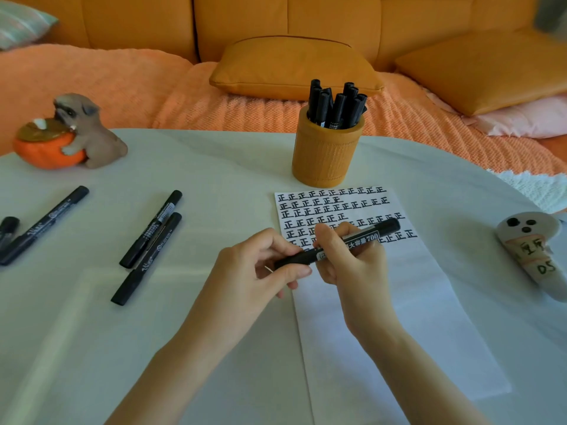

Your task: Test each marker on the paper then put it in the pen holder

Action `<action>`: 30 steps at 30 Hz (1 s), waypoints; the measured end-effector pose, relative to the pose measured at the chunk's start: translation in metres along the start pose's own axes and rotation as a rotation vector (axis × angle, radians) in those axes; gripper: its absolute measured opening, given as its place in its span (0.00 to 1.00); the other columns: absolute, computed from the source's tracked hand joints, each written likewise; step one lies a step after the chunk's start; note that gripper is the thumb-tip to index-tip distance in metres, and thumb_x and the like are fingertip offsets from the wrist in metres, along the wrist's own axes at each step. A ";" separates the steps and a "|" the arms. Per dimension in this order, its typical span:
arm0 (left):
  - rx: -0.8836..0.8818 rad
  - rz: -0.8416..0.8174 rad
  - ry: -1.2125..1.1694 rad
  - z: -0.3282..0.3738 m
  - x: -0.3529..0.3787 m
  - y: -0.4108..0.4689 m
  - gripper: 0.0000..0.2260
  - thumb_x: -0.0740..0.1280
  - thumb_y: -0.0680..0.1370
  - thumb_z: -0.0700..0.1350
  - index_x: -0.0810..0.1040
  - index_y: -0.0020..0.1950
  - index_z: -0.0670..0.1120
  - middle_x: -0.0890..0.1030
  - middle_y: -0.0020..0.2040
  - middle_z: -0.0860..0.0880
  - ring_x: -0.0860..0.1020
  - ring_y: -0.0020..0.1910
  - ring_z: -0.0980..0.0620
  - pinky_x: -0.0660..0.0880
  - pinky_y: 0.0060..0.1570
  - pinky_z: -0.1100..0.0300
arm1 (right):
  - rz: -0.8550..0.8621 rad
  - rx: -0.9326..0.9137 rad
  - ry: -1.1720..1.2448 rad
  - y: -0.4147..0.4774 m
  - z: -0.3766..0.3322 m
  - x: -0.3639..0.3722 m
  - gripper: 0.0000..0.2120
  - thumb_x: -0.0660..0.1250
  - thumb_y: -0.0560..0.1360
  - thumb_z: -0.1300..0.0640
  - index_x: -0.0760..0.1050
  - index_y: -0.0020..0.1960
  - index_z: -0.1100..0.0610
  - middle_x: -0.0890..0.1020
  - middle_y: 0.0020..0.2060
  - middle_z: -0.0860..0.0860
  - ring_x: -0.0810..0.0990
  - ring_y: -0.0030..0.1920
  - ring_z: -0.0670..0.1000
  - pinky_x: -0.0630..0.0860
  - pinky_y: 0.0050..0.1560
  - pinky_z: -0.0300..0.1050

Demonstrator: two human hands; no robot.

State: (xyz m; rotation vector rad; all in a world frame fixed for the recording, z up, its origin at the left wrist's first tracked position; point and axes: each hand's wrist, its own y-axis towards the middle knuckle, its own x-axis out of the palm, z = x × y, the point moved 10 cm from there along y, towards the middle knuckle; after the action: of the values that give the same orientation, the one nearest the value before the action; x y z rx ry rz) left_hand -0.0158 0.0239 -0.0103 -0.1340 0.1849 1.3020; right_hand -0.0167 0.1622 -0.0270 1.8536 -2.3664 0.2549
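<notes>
Both hands hold one black marker point(362, 239) level above the white paper point(392, 317). My right hand point(349, 265) grips its barrel near the middle. My left hand point(260, 265) pinches the marker's left end, where the cap sits. Rows of black written characters fill the paper's top part. Behind the paper stands an orange pen holder point(326, 154) with several black markers point(336, 105) upright in it. On the table at the left lie two markers side by side point(150, 237), another marker point(43, 225) and one at the frame edge point(7, 228).
A dog figurine with an orange bowl point(67, 136) stands at the back left of the white table point(214, 167). A pale ghost-shaped object with writing point(534, 250) lies at the right. An orange sofa with cushions point(294, 69) runs behind the table.
</notes>
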 end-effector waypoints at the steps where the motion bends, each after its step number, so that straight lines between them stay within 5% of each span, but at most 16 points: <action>1: 0.004 0.003 -0.026 0.001 0.001 0.000 0.05 0.73 0.70 0.38 0.78 0.41 0.44 0.83 0.35 0.50 0.78 0.31 0.54 0.75 0.34 0.64 | 0.001 -0.004 0.003 0.000 0.000 0.000 0.20 0.64 0.76 0.66 0.65 0.27 0.56 0.61 0.19 0.47 0.58 0.22 0.48 0.58 0.25 0.37; 4: 0.008 0.000 -0.095 0.001 0.004 -0.002 0.03 0.72 0.71 0.38 0.78 0.41 0.43 0.83 0.34 0.49 0.75 0.28 0.54 0.74 0.32 0.64 | -0.011 -0.007 -0.028 0.000 0.000 0.002 0.16 0.63 0.76 0.67 0.65 0.31 0.61 0.61 0.20 0.48 0.58 0.23 0.49 0.58 0.26 0.39; 9: -0.003 -0.005 -0.138 0.001 0.007 -0.003 0.02 0.71 0.72 0.38 0.79 0.42 0.41 0.83 0.33 0.48 0.73 0.26 0.54 0.72 0.31 0.65 | -0.007 0.008 -0.051 0.000 0.002 0.002 0.18 0.63 0.76 0.67 0.63 0.29 0.57 0.62 0.20 0.51 0.60 0.24 0.51 0.60 0.27 0.42; 16: -0.021 -0.009 -0.082 0.003 0.006 -0.004 0.02 0.69 0.73 0.41 0.80 0.44 0.48 0.84 0.35 0.51 0.75 0.29 0.57 0.72 0.32 0.67 | -0.053 0.012 -0.052 -0.002 0.001 0.009 0.19 0.66 0.76 0.63 0.65 0.29 0.61 0.63 0.20 0.51 0.60 0.26 0.54 0.59 0.28 0.45; 19: -0.010 0.013 -0.018 0.008 0.002 -0.002 0.02 0.69 0.74 0.43 0.80 0.45 0.49 0.84 0.36 0.55 0.77 0.30 0.60 0.71 0.33 0.71 | -0.097 0.003 -0.052 -0.002 -0.004 0.014 0.23 0.69 0.74 0.55 0.63 0.24 0.55 0.61 0.18 0.47 0.58 0.24 0.51 0.59 0.28 0.43; 23: -0.001 0.066 0.040 0.011 -0.008 0.000 0.02 0.68 0.73 0.47 0.80 0.44 0.50 0.83 0.35 0.54 0.79 0.34 0.58 0.75 0.38 0.62 | -0.122 0.099 -0.118 -0.001 0.003 0.013 0.28 0.68 0.65 0.37 0.71 0.31 0.64 0.63 0.21 0.50 0.59 0.24 0.49 0.58 0.27 0.40; 26: 0.007 0.126 0.068 0.012 -0.018 -0.001 0.02 0.69 0.73 0.48 0.79 0.42 0.50 0.82 0.33 0.55 0.77 0.32 0.60 0.72 0.33 0.64 | -0.069 0.145 -0.175 0.002 0.006 0.003 0.27 0.65 0.63 0.35 0.71 0.30 0.61 0.65 0.21 0.52 0.61 0.23 0.48 0.59 0.26 0.38; 30: 0.021 0.169 0.108 0.014 -0.029 -0.002 0.04 0.68 0.73 0.48 0.79 0.41 0.49 0.80 0.30 0.56 0.74 0.28 0.61 0.65 0.30 0.74 | 0.131 -0.178 -0.288 0.004 -0.028 -0.021 0.18 0.68 0.68 0.41 0.72 0.33 0.56 0.67 0.24 0.47 0.63 0.27 0.46 0.62 0.30 0.36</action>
State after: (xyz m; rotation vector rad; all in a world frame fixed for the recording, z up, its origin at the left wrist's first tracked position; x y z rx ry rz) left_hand -0.0206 -0.0011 0.0092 -0.1743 0.3071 1.4621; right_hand -0.0153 0.1891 -0.0037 1.7575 -2.5997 -0.2199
